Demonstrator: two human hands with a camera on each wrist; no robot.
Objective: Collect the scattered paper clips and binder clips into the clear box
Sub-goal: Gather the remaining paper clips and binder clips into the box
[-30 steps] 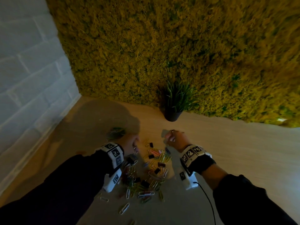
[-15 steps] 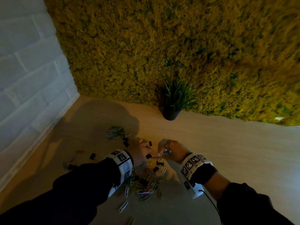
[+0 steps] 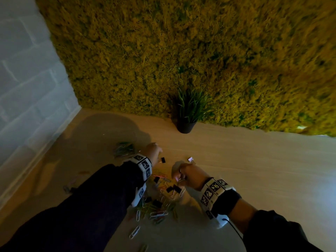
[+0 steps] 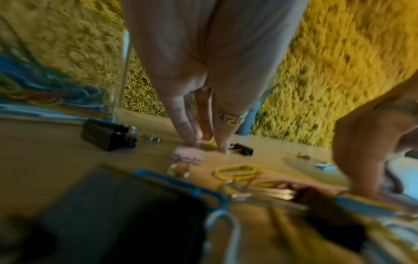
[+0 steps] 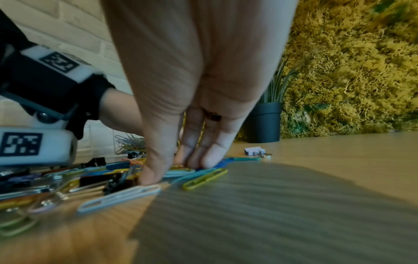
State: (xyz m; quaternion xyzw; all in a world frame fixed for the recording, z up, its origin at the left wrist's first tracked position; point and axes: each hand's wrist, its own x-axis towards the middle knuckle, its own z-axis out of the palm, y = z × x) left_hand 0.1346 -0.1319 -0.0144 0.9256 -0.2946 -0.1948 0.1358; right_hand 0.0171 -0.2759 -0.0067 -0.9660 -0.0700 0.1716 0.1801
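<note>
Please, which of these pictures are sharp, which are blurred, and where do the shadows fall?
Head view: dim, the person's shadow on the table. Left wrist view: motion-blurred, nearest clips smeared, left hand clearer. Right wrist view: brightest; right hand fairly sharp, shadow across the table.

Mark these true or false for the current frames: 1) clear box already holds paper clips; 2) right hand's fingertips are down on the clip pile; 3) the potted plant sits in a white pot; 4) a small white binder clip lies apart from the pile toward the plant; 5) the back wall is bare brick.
1. The clear plastic box already holds coloured paper clips. True.
2. The right hand has its fingertips down on the pile of coloured paper clips and black binder clips. True.
3. The grass-like potted plant sits in a white pot. False: the pot is dark.
4. A small white binder clip lies apart from the pile, toward the plant. True.
5. The back wall is bare brick. False: it is yellow-green moss wall; white brick is on the left.
</note>
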